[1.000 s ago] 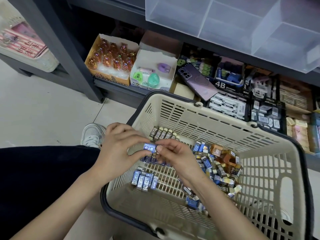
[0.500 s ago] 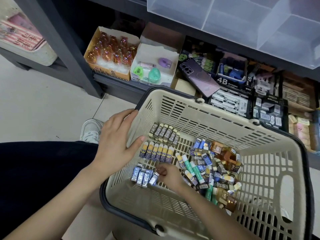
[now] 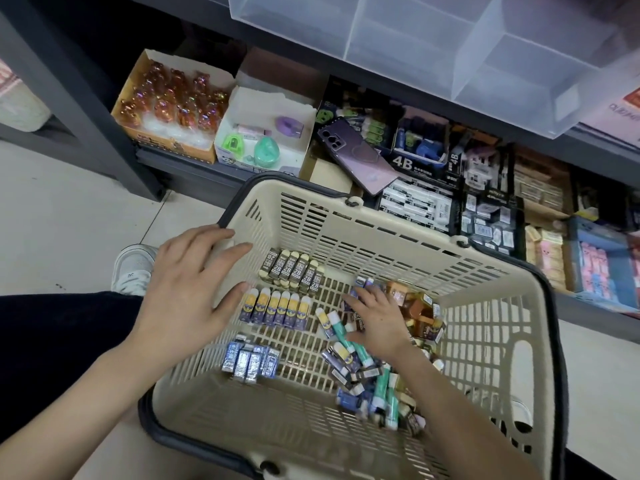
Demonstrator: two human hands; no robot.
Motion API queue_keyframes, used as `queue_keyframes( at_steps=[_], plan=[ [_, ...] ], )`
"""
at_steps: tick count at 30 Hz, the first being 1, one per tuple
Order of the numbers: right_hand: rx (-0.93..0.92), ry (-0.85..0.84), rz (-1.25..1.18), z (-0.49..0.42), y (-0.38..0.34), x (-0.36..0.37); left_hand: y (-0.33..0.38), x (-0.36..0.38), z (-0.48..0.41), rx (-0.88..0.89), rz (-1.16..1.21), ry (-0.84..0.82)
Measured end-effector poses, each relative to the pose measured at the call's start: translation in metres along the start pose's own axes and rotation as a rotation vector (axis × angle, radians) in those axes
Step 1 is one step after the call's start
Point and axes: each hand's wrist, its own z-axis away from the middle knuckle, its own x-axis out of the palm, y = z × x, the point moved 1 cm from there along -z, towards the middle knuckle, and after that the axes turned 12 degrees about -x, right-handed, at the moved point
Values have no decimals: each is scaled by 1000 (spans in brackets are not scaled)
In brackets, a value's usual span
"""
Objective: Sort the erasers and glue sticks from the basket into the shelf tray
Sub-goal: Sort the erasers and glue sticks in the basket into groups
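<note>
A beige plastic basket with a dark rim sits on the floor in front of me. On its bottom lie three tidy rows: dark 2B erasers, yellow-and-blue erasers and shiny blue erasers. A loose pile of glue sticks and mixed erasers fills the right side. My left hand rests flat on the basket's left wall, fingers spread. My right hand lies on the pile, fingers reaching down among the pieces. The clear divided shelf tray stands above.
The low shelf behind the basket holds an orange box of figurines, a white box of sharpeners, a purple phone, and boxes of erasers. My shoe and dark trouser leg are at the left.
My right hand has moved from the blue eraser row rightward and up onto the loose pile. My left hand has stayed on the basket's left wall.
</note>
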Motion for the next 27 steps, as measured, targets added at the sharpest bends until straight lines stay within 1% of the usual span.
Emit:
queue_keyframes(
  at_steps=[1,3,7,12,15,18,21,23,25,26,27],
  plan=[
    [-18,-36,73,-3,0,0,-1,0,0,-6,-1,-7],
    [-20,-53,114,-2,1,0,-1,0,-1,-6,0,-16],
    [-26,-100,44,9,6,6,-1,1,-1,-2,11,-14],
    [-30,-243,61,0,2,0,-1,1,-2,-5,22,-11],
    [-28,-236,-10,2,4,-1,-2,0,-1,-16,38,-19],
    [26,-129,-242,19,8,-7,-2,0,-2,-13,54,-22],
    [157,67,-545,42,10,-23,-3,2,-1,-22,66,-19],
    [280,231,-824,56,2,-41,-2,-1,-1,-27,59,-3],
    [356,369,-1176,65,-11,-62,6,-5,-2,-14,64,24],
    [368,395,-1336,67,-19,-72,13,-8,-2,-10,101,18],
    [368,400,-1452,67,-27,-81,22,-10,-1,-26,176,-23]
  ],
)
